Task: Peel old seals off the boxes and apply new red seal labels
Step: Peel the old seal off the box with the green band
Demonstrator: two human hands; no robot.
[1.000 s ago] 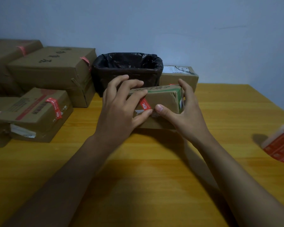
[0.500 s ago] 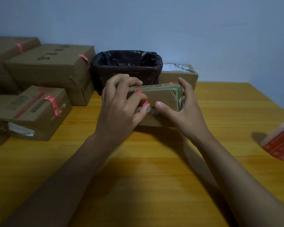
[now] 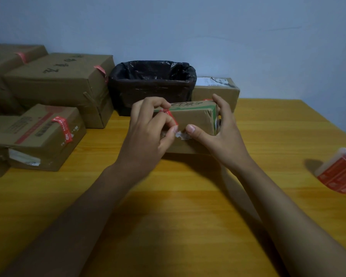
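A small cardboard box with green print along its top edge stands in the middle of the wooden surface, just in front of a bin lined with a black bag. A red seal label runs from the top edge of this box down its front face. Below it a torn whitish remnant of paper sticks to the cardboard.

The left hand is at the left part of the box, its fingers curled, and the thumb and a fingertip pinch at the red seal label near its lower end (how much of the label is lifted I cannot tell). The right hand grips the right end of the box: the thumb presses on the front face next to the torn remnant and the fingers wrap around the far right side.

Behind the box on the right, touching the bin, is another carton with a white shipping label. On the left side several larger cartons are stacked, and the nearest flat carton carries a red seal over its edge. At the right edge of the surface lies a roll of red seal labels, well apart from the hands.
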